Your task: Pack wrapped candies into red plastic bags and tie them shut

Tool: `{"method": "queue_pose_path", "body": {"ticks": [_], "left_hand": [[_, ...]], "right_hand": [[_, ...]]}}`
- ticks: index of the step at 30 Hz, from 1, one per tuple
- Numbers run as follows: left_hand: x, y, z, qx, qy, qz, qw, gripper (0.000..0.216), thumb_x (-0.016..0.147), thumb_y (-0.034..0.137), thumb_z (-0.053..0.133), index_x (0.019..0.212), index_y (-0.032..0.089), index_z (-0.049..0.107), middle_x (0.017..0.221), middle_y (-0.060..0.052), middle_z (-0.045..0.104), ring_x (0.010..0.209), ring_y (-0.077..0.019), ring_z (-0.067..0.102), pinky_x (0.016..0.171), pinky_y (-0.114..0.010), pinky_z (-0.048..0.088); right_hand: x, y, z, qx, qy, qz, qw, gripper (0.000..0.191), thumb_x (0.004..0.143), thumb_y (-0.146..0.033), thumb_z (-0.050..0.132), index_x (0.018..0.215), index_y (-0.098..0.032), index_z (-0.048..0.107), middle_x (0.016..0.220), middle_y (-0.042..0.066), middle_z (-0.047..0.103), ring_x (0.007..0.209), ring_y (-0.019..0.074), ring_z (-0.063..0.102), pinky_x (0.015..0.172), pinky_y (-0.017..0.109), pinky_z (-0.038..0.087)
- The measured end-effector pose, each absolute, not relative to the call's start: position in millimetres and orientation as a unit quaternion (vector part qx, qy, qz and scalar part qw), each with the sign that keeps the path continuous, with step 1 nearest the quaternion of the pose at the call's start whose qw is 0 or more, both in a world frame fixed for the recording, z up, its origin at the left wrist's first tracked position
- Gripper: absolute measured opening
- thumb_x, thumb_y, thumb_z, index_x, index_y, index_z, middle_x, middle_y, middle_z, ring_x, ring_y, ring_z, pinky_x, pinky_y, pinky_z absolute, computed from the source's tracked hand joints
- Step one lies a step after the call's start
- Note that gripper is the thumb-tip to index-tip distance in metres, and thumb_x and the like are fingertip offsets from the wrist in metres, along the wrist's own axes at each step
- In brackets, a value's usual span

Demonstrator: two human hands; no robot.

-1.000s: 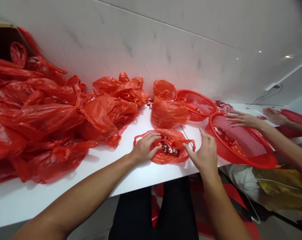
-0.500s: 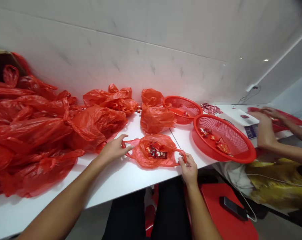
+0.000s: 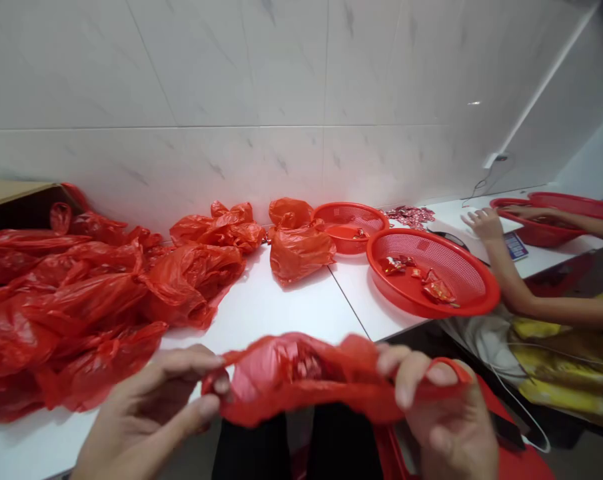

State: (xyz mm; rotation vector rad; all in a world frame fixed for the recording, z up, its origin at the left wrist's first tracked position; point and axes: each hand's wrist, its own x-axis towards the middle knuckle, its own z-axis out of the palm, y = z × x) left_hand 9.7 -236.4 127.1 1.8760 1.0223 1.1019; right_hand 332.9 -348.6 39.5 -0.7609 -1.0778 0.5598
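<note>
A red plastic bag (image 3: 266, 393) is stretched sideways between my two hands, in front of the table's near edge. Small wrapped packets (image 3: 306, 365) show through its opening, blurred. My left hand (image 3: 166, 400) pinches the bag's left end between thumb and fingers. At the other end, my right hand (image 3: 436, 400) has its fingers closed on the bag's right handle, which loops over them. Behind it, a filled red bag (image 3: 301, 253) stands on the white table (image 3: 281, 307).
Piled red bags (image 3: 81, 300) cover the table's left side, beside a cardboard box (image 3: 16, 193). A red mesh basket (image 3: 431, 267) and a smaller basket (image 3: 351, 227) hold a few packets. At right, a co-worker's hand (image 3: 486, 227) is raised near a scale (image 3: 461, 233).
Both my hands have lifted the bag off the table and brought it closer to me, pulling it into a narrow stretch. The view has tilted. The co-worker's near hand has lifted and opened.
</note>
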Motion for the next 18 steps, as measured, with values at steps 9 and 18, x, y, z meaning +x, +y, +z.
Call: {"method": "queue_pose_path", "body": {"ticks": [9,18], "left_hand": [[98,-278,102,0.921,0.102,0.222,0.304,0.025,0.1,0.036,0.064,0.123,0.04,0.075,0.086,-0.005,0.078,0.077,-0.0236,0.073,0.076,-0.04,0.061],[77,-268,77,0.863,0.218,0.227,0.395,0.036,0.091,0.046,0.075,0.125,0.036,0.072,0.108,-0.006,0.076,0.093,-0.0223,0.073,0.083,-0.033,0.059]], "right_hand": [[268,-347,7,-0.546,-0.55,0.535,0.335,0.057,0.077,-0.07,0.073,0.117,-0.03,0.076,0.068,0.001,0.06,0.065,0.0182,0.052,0.06,0.028,0.037],[273,-343,29,-0.465,-0.645,0.511,0.326,0.07,0.097,-0.076,0.04,0.058,-0.02,0.055,0.056,-0.002,0.038,0.052,0.0099,0.03,0.05,0.026,0.022]]}}
